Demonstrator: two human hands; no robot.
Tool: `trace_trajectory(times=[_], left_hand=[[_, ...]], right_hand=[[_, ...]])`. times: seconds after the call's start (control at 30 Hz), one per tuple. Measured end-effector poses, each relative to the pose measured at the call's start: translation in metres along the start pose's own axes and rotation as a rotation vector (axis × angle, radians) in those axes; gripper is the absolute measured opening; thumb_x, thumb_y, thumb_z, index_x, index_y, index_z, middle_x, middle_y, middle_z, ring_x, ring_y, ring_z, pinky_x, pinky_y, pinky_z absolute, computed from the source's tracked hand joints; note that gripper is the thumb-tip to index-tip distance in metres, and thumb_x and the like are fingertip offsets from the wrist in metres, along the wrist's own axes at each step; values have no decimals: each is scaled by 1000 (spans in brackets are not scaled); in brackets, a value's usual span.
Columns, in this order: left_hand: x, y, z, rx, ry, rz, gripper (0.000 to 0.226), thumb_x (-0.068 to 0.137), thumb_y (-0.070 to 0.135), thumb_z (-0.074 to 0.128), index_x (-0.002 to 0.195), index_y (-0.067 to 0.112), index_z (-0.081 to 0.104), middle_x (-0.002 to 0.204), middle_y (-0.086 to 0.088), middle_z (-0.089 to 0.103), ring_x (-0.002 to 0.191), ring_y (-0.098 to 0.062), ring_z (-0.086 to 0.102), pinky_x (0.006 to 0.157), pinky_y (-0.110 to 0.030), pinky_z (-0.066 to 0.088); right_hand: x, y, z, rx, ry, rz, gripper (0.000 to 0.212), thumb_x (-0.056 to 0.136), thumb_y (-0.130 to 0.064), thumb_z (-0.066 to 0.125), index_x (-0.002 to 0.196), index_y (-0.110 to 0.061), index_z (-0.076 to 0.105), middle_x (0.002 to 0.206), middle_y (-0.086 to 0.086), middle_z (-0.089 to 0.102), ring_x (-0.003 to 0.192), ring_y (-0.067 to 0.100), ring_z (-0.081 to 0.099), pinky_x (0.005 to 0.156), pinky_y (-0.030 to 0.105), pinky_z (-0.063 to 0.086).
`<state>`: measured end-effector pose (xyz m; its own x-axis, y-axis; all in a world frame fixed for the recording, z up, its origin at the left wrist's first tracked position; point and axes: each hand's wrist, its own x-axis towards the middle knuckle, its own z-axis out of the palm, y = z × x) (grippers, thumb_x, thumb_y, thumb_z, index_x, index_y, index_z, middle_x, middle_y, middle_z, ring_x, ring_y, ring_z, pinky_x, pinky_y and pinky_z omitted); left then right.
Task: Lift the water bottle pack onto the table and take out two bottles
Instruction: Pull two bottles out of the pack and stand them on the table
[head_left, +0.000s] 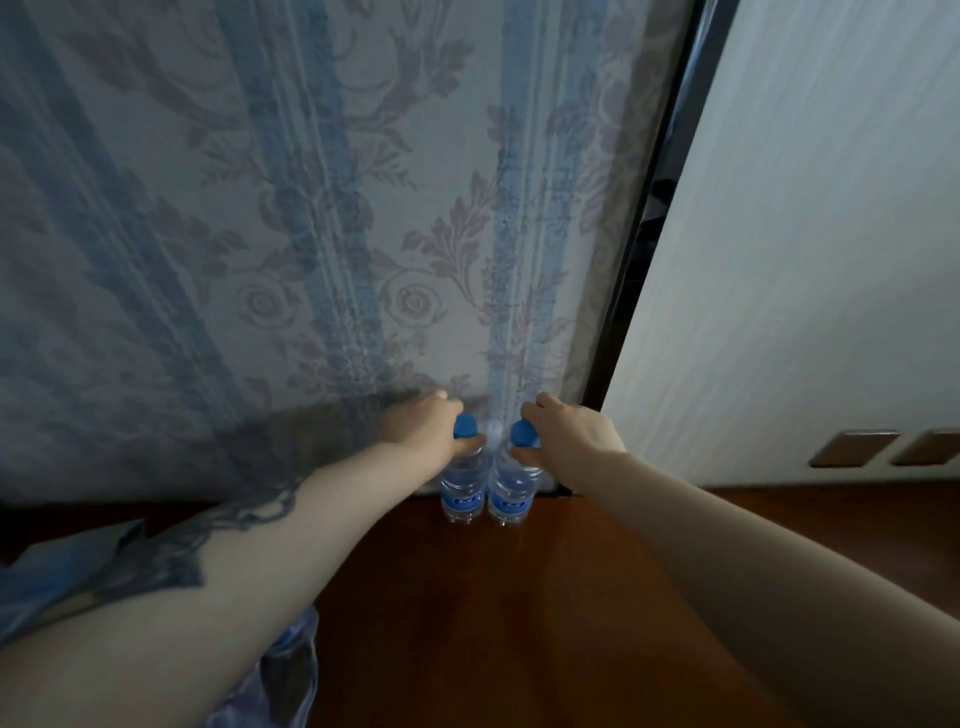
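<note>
Two clear water bottles with blue caps and blue labels stand upright side by side at the far edge of the dark wooden table (519, 597). My left hand (415, 426) grips the neck of the left bottle (460, 493) just under its cap. My right hand (571, 431) grips the neck of the right bottle (511, 496) the same way. The bottles touch or nearly touch each other. The bluish plastic of the water bottle pack (291, 660) shows at the lower left, mostly hidden under my left forearm.
A patterned blue and pink curtain (311, 234) hangs right behind the bottles. A white wall (805, 260) with two brown switch plates (852, 448) is on the right, past a dark frame (644, 234).
</note>
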<state>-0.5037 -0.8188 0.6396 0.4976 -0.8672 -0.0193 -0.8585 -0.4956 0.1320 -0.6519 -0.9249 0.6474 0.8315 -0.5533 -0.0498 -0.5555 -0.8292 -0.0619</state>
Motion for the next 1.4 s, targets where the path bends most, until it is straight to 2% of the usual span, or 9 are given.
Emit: trace_trajectory(times=[0.27, 0.57, 0.73, 0.9, 0.97, 1.07, 1.13, 1.23, 1.4], left_hand=[[13, 7, 6, -53, 3, 12, 35, 91, 45, 62, 105, 13, 59, 108, -5, 53, 93, -23, 58, 67, -32, 38], [13, 16, 6, -57, 4, 7, 38, 89, 50, 62, 99, 14, 57, 102, -4, 55, 89, -22, 58, 66, -32, 40], [12, 22, 4, -81, -7, 10, 36, 89, 47, 64, 97, 13, 57, 98, -6, 63, 85, -24, 61, 68, -35, 47], [6, 22, 16, -243, 87, -69, 33, 86, 43, 69, 95, 13, 58, 95, -5, 65, 82, -22, 62, 65, -34, 49], [-1, 20, 26, -338, 111, -93, 32, 83, 39, 73, 100, 15, 59, 100, -5, 66, 86, -21, 62, 71, -37, 55], [-8, 18, 40, -410, 87, -134, 47, 77, 45, 78, 111, 18, 60, 108, 1, 69, 94, -18, 64, 68, -29, 49], [-9, 19, 43, -457, 95, -173, 48, 75, 48, 79, 109, 19, 61, 105, 3, 70, 87, -15, 63, 64, -26, 42], [-7, 20, 42, -469, 125, -230, 39, 75, 49, 78, 94, 19, 60, 91, 1, 70, 73, -15, 59, 52, -24, 37], [-6, 25, 47, -459, 162, -259, 39, 76, 50, 76, 91, 16, 65, 83, -2, 71, 73, -20, 64, 57, -29, 47]], right_hand=[[10, 8, 9, 77, 39, 45, 33, 92, -41, 60, 113, -16, 56, 112, 2, 58, 89, 26, 64, 62, 35, 42], [7, 17, 9, 98, 27, 86, 34, 94, -38, 59, 117, -14, 54, 118, 3, 57, 91, 26, 64, 64, 35, 44], [4, 16, 14, 244, 50, 164, 35, 95, -34, 60, 121, -12, 54, 118, 7, 59, 93, 28, 64, 69, 36, 51], [-2, 13, 26, 330, 142, 248, 37, 96, -40, 57, 121, -14, 50, 111, 8, 62, 83, 26, 61, 61, 33, 44], [-5, 12, 32, 340, 99, 276, 44, 95, -45, 56, 127, -18, 41, 103, 9, 66, 79, 28, 63, 59, 36, 49], [-9, 8, 39, 392, 41, 317, 53, 93, -42, 61, 132, -20, 32, 90, 8, 68, 76, 29, 66, 64, 40, 57], [-7, 6, 42, 421, 61, 329, 53, 94, -39, 61, 134, -19, 31, 82, 6, 64, 71, 26, 64, 59, 37, 53], [-4, 5, 43, 430, 67, 324, 52, 95, -37, 60, 134, -19, 32, 80, 3, 59, 68, 25, 61, 56, 34, 48], [-1, 11, 40, 448, 33, 319, 51, 94, -35, 61, 133, -20, 32, 82, 6, 60, 71, 30, 64, 58, 39, 53]])
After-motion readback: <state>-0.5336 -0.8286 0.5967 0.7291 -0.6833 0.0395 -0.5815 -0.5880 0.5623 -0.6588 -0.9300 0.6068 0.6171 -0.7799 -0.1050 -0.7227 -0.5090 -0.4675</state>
